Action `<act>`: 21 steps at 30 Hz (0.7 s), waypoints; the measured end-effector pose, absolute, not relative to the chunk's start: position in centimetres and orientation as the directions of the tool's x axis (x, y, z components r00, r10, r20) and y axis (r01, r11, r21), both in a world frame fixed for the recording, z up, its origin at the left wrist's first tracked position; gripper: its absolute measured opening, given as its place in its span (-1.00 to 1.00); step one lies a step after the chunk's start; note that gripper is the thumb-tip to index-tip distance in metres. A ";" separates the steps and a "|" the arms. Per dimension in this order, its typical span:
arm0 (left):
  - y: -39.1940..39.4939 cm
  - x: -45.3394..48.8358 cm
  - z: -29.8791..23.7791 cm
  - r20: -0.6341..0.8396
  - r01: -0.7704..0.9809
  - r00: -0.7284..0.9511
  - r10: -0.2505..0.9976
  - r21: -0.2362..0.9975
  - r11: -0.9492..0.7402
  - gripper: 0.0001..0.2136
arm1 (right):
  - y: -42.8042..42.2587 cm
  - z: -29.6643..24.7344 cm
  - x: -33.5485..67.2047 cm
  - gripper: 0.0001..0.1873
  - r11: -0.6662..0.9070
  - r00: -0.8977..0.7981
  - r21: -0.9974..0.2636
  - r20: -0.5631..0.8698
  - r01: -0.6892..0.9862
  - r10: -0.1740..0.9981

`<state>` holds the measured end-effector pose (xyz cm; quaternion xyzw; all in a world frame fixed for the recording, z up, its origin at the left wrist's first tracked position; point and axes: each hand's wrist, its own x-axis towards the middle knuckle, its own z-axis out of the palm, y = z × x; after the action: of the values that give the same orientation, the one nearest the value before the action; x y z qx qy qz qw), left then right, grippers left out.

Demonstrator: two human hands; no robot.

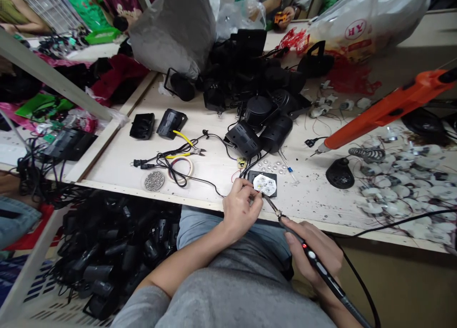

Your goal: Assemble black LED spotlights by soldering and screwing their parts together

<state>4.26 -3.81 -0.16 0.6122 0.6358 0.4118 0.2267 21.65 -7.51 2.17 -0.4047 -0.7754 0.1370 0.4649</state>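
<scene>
In my right hand (316, 252) is a black soldering iron (323, 272) with a red light on its handle, its tip reaching the edge of a white LED board (264, 184). The board lies on a square black housing (273, 193) at the table's front edge. My left hand (243, 206) is closed in a pinch at the board's left side; what sits between the fingertips is too small to make out. Behind the board lie several small clear lenses (273, 167) and a little yellow component (242, 163) with thin wires. A blue-banded screwdriver (290, 170) rests nearby.
Yellow-handled cutters (194, 150), a tape roll (181, 171), a power cord (160, 164) and a steel-wool pad (154, 180) lie left. Black lamp housings (246, 137) pile up behind. An orange electric screwdriver (385, 111) hangs right, above white wired parts (389, 190). Co-workers sit opposite.
</scene>
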 end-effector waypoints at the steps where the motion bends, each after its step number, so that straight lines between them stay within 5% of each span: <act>1: -3.8 4.3 -0.2 0.217 0.590 -0.148 0.965 0.802 -0.090 -0.86 | -7.5 2.1 21.7 -0.65 0.635 -0.239 -0.590 0.611 0.498 0.755; 15: -3.7 4.3 -0.3 0.236 0.584 -0.156 0.959 0.805 -0.103 -0.89 | -7.6 2.1 21.6 -0.62 0.658 -0.233 -0.597 0.634 0.458 0.737; 21: -3.7 4.4 -0.2 0.229 0.594 -0.160 0.960 0.799 -0.092 -0.89 | -8.0 3.1 21.9 -0.61 0.587 -0.261 -0.620 0.540 0.521 0.800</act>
<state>4.36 -3.72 -0.19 0.6099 0.6369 0.4173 0.2196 21.88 -8.03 3.12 -0.4249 -0.7775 0.1607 0.4349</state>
